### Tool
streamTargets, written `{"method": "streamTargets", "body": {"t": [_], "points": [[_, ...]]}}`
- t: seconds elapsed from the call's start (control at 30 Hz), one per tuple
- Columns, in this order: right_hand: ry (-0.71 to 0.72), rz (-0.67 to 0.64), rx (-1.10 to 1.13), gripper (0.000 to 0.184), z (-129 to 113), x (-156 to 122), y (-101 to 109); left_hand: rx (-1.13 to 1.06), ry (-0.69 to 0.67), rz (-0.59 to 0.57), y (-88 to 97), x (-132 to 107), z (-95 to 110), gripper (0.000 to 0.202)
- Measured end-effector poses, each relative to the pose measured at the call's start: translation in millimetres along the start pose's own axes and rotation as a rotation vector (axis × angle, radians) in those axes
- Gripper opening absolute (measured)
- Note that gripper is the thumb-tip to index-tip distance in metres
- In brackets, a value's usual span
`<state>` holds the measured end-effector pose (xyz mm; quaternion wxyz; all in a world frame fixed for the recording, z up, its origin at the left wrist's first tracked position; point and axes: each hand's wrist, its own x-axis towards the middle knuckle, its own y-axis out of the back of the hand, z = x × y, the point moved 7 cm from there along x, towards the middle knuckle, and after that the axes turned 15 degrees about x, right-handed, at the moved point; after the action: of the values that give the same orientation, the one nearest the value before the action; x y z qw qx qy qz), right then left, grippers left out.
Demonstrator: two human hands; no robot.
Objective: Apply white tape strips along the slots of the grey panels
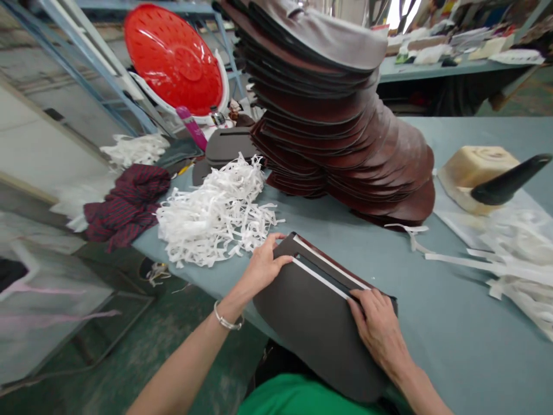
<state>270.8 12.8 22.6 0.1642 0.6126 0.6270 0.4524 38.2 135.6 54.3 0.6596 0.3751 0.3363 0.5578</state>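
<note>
A dark grey panel (319, 323) with a rounded near side lies at the table's front edge, its lower part hanging over my lap. Near its straight far edge run two white strips (322, 278) with a long slot between them, and a brown rim shows beyond. My left hand (264, 264) pinches the panel's left end, thumb on top by a strip's end and fingers round the far edge. Toward the right end, my right hand (377, 324) grips the panel with thumb and fingers bent over the strip. What its fingertips press is partly hidden.
A tall stack of brown leather-like pieces (345, 138) stands behind the panel. White strip scraps (216, 210) heap at left beside a striped cloth (127, 202). On the right are a yellowish block (479, 167), a black-handled tool (512, 180) and loose white strips (464, 262).
</note>
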Motion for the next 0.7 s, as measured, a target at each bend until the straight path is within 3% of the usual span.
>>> {"method": "streamTargets", "body": {"t": [0.07, 0.13, 0.23, 0.33, 0.53, 0.7], "points": [[-0.009, 0.007, -0.017, 0.015, 1, -2, 2, 0.138, -0.061, 0.087, -0.4, 1, -3, 0.048], [-0.025, 0.023, -0.056, 0.015, 0, -1, 1, 0.228, -0.155, 0.137, -12.5, -8, -2, 0.042], [-0.048, 0.038, -0.099, 0.017, -7, 11, -10, 0.24, -0.237, 0.16, -35.3, -28, 1, 0.023], [-0.072, 0.031, -0.12, 0.017, -20, 35, -31, 0.201, -0.232, 0.216, -42.1, -39, 2, 0.017], [-0.063, -0.057, -0.096, 0.022, -45, 81, -75, 0.21, -0.261, 0.21, -41.4, -38, 5, 0.03], [-0.02, -0.05, -0.09, 0.027, -54, 87, -82, 0.273, -0.368, 0.144, -47.5, -38, 14, 0.049]]}}
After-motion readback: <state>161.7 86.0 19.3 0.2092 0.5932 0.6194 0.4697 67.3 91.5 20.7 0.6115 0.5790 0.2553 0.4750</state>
